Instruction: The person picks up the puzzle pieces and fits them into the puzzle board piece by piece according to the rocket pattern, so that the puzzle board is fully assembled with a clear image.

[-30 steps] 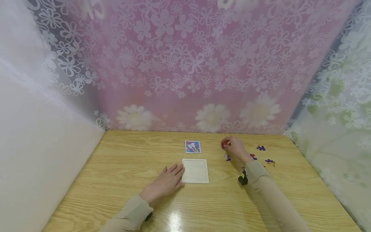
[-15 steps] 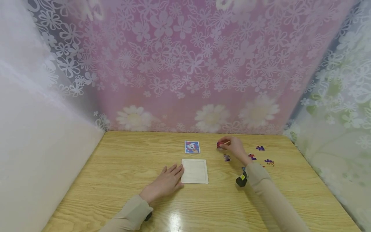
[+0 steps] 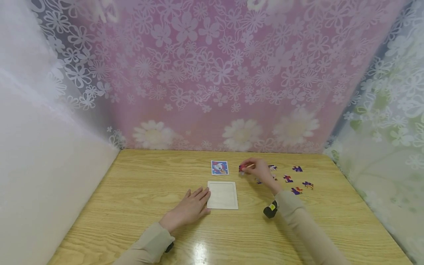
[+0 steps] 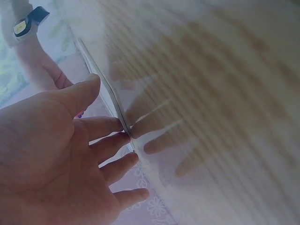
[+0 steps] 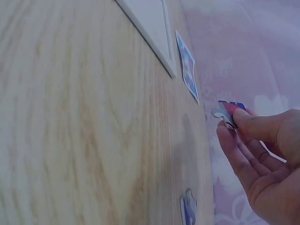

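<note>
Between thumb and fingertips, my right hand (image 3: 260, 173) pinches a jigsaw puzzle piece (image 5: 228, 111) printed in red, blue and grey-white, held above the table. In the right wrist view that hand (image 5: 267, 154) is at the right edge. My left hand (image 3: 189, 207) lies with straight fingers at the left edge of a square white puzzle frame (image 3: 222, 195); in the left wrist view its fingertips touch the frame's edge (image 4: 115, 105). Behind the frame is a small square picture card (image 3: 220, 168) with a white cartoon figure.
Loose puzzle pieces lie to the right: one purple piece (image 3: 297, 169), a red and purple piece (image 3: 288, 179), an orange and purple piece (image 3: 308, 184) and others, some partly hidden by my right hand. A flowered curtain (image 3: 215, 73) rises behind the wooden table (image 3: 142, 184).
My right hand has moved left with the puzzle piece, toward the picture card, uncovering loose pieces behind it. The left hand has stayed at the frame.
</note>
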